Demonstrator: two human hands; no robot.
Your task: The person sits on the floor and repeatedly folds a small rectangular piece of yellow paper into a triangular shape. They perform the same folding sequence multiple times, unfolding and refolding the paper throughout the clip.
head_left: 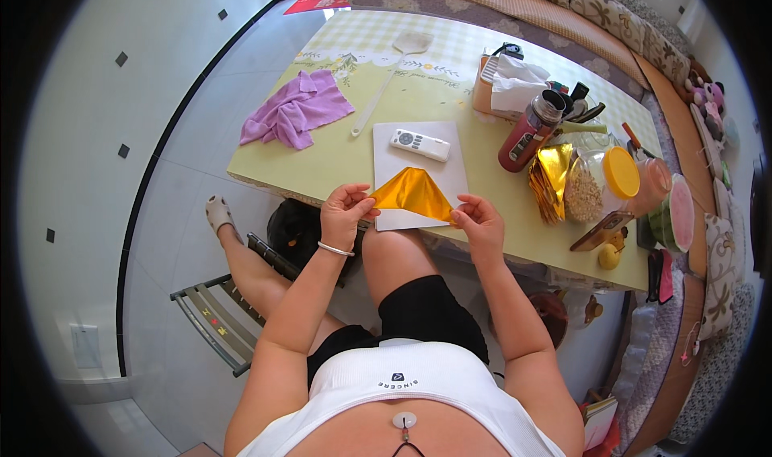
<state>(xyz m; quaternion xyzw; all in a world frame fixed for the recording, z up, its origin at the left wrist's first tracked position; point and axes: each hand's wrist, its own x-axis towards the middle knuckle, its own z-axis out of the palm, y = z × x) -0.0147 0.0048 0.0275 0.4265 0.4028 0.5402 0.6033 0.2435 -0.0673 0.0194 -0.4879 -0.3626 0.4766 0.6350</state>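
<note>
A sheet of shiny gold foil paper (412,193), creased into a roughly triangular shape, is stretched between my two hands above the table's front edge. My left hand (347,210) pinches its left corner between thumb and fingers. At the opposite corner, my right hand (479,221) has a similar pinch. Beneath the foil lies a white board or sheet (388,147), with a white remote control (419,144) resting on it just beyond the foil. More folded gold foil pieces (551,180) are stacked to the right.
A purple cloth (296,110) and a white fly swatter (384,87) lie at the left. To the right stand a dark red bottle (531,131), a tissue box (515,86), a yellow-lidded jar (591,188), a phone (601,232), a yellow fruit (609,256) and a cut watermelon (674,213).
</note>
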